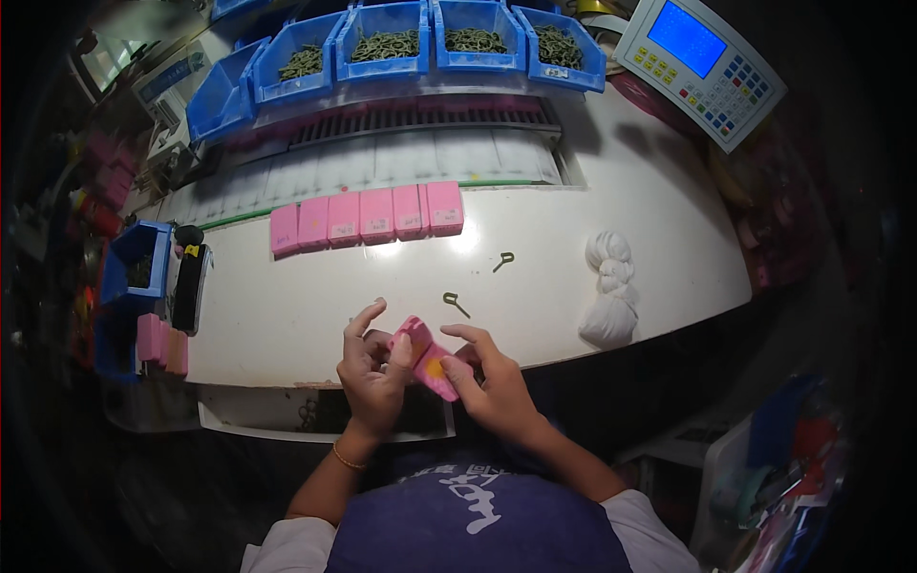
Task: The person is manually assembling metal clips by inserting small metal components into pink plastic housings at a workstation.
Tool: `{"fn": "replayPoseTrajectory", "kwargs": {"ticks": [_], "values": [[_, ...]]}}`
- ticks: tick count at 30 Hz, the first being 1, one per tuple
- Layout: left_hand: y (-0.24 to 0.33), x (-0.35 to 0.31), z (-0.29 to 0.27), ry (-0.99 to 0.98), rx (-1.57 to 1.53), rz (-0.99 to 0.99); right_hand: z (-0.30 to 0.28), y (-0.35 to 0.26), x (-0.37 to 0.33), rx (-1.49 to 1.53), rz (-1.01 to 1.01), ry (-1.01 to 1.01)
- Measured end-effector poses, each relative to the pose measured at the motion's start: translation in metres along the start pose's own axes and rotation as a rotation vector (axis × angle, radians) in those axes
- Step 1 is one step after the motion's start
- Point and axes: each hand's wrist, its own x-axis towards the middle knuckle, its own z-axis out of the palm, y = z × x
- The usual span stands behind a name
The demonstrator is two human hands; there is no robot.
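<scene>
Fingers (pixel 403 352) of the left hand (pixel 373 379) and right hand (pixel 499 387) clamp opposite sides of a pink folded piece (pixel 433 367), yellow inside, near the surface's (pixel 277 325) near edge. Beyond lie 2 green looped pieces (pixel 462 308); farther, 6 pink blocks (pixel 376 215); right, a white knotted bundle (pixel 611 315).

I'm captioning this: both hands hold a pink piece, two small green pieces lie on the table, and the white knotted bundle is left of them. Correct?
Not quite: in the head view, the white knotted bundle lies right of the two small green pieces. The left hand and right hand do hold a pink piece.
</scene>
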Motion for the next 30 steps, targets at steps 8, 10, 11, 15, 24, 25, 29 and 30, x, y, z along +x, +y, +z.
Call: {"fn": "replayPoseTrajectory", "kwargs": {"ticks": [8,10,11,15,24,25,29,30], "values": [[0.028,0.001,0.014,-0.091,-0.853,-0.355,0.013,0.005,-0.015,0.488,-0.03,-0.153],[0.028,0.007,0.015,-0.124,-1.133,-0.436,0.014,0.004,-0.016,0.253,-0.105,-0.057],[0.032,0.01,0.021,0.013,-1.1,-0.622,0.01,-0.001,-0.016,0.252,-0.107,-0.065],[0.028,0.013,0.013,-0.055,-1.031,-0.713,-0.033,-0.016,0.0,-0.287,-0.042,0.132],[0.03,0.015,0.015,-0.237,-1.012,-0.727,-0.16,0.045,0.037,-0.974,0.039,0.476],[0.026,0.015,0.014,-0.221,-1.011,-0.719,-0.153,0.033,0.036,-0.874,-0.043,0.436],[0.023,0.016,0.012,-0.237,-0.911,-0.698,-0.094,-0.015,0.013,-0.686,-0.651,0.356],[0.026,0.016,0.012,-0.276,-0.88,-0.691,-0.08,-0.024,0.008,-0.749,-0.838,0.297]]}}
